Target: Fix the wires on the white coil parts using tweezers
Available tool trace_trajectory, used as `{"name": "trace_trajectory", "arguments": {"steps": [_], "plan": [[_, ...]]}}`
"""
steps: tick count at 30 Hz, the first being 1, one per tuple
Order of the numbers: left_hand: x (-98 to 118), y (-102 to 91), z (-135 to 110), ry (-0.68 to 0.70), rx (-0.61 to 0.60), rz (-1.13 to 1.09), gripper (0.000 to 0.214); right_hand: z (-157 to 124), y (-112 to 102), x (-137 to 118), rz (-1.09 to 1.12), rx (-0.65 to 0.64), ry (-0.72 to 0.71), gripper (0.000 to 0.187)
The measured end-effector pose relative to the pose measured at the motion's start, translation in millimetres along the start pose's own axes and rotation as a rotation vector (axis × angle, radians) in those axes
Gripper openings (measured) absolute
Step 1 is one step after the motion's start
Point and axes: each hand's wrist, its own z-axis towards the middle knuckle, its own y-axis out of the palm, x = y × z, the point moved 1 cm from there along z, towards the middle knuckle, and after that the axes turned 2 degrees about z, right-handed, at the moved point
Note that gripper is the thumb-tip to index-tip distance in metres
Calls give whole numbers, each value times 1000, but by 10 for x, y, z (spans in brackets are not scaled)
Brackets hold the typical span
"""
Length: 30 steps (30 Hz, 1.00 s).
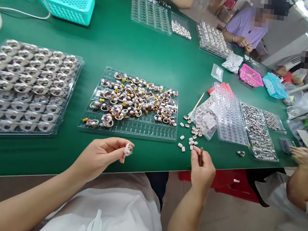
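Observation:
My left hand (103, 154) is closed in a pinch above the table's front edge. Between its fingertips is a small white curved electronic part (128, 149), with a bit of yellow on it. My right hand (202, 169) is wrapped round a thin brown stick-like tool (201, 156), mostly hidden by the fingers. Its fingertips reach the nearest of several small white rounded plastic caps (190, 142) scattered on the table. In front of my hands a clear tray (154, 132) holds many white looped parts with yellow tabs and reddish wires.
To the left stand stacked clear trays (74, 82) of grey-white parts. A turquoise basket (85, 13) is at the back left. On the right are a plastic bag of white pieces (206, 118), a wooden stick (196, 105) and more trays (230, 114). Co-workers' hands (304, 160) work nearby.

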Motion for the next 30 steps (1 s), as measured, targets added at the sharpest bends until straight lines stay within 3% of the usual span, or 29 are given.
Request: {"name": "trace_trajectory", "arguments": {"steps": [2,5,12,17,22,23,26,30], "plan": [[3,19,11,-6,-12,15,18,174,-45,218,-150,-30,21,27],[25,61,26,-6,-24,19,18,428,-43,383,-200,-86,2,28],[26,38,11,0,-15,18,21,779,21,345,-262,-364,-77,18],[-50,-44,31,9,-19,84,33,824,67,298,-288,-346,-116,18],[5,-91,48,20,45,138,42,483,96,-112,-202,-285,-179,22],[39,-81,47,19,68,142,44,355,135,-246,-140,-306,-205,20],[138,0,40,-1,108,140,53,-41,350,-643,324,-512,-276,15],[146,99,6,23,125,115,56,-351,686,-909,561,-503,-110,13]]}}
